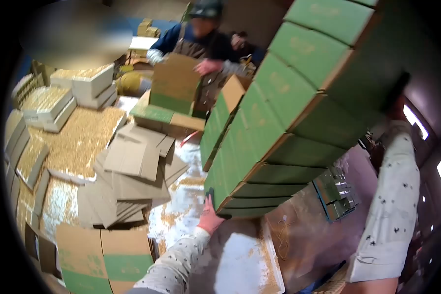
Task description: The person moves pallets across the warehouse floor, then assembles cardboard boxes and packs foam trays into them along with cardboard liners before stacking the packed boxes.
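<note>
A tall, tilted stack of green cardboard boxes [274, 132] fills the middle and upper right. My left hand [211, 215], dark at the fingertips, grips the lower left corner of this stack. In the dim area at the upper right, my right hand [396, 100] is near the stack's far side. Its fingers are too dark and blurred to make out, so whether it touches the boxes is unclear. Both my arms wear pale, dark-spotted sleeves. Left of the stack lies a loose pile of flat brown cardboard pieces [134, 157] on a white, crumb-strewn table [169, 215].
Across the table a person [201, 36] holds an open carton [174, 81]. White trays [95, 88] of yellowish strands stand at left. Green-and-brown cartons [103, 259] are at the lower left. A pallet of green boxes [335, 193] is on the floor at right.
</note>
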Demonstrator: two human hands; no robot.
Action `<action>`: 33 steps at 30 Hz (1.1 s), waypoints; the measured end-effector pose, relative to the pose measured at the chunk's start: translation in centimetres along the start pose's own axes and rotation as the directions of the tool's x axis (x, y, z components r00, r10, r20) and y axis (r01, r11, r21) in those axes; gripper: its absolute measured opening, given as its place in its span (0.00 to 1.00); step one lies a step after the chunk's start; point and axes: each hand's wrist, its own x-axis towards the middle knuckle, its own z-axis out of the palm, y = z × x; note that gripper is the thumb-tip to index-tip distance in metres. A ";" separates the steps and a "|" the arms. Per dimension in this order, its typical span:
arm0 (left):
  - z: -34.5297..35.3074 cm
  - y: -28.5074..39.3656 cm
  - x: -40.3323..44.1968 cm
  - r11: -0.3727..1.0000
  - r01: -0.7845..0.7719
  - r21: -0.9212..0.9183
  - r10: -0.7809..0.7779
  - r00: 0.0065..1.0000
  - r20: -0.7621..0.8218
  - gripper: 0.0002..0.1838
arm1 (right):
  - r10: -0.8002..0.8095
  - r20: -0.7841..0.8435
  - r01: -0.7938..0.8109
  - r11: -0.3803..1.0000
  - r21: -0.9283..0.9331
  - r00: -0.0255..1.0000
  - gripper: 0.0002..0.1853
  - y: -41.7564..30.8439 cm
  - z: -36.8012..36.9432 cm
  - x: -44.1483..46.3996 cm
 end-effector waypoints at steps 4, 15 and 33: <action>-2.5 0.4 1.4 0.996 -0.089 0.012 0.084 0.977 0.197 0.64 | -0.044 -0.059 0.032 0.984 -0.177 0.997 0.24 1.4 -0.4 3.5; -12.3 11.6 -16.2 0.976 -0.202 0.080 0.189 0.972 0.142 0.51 | 0.130 0.232 -0.099 0.985 -0.142 0.964 0.27 -6.7 2.0 -0.6; -47.8 -6.9 -18.0 0.267 0.045 0.963 -0.563 0.818 0.118 0.47 | -0.087 0.935 -0.843 0.469 -0.265 -0.343 0.28 -57.8 -21.7 -59.7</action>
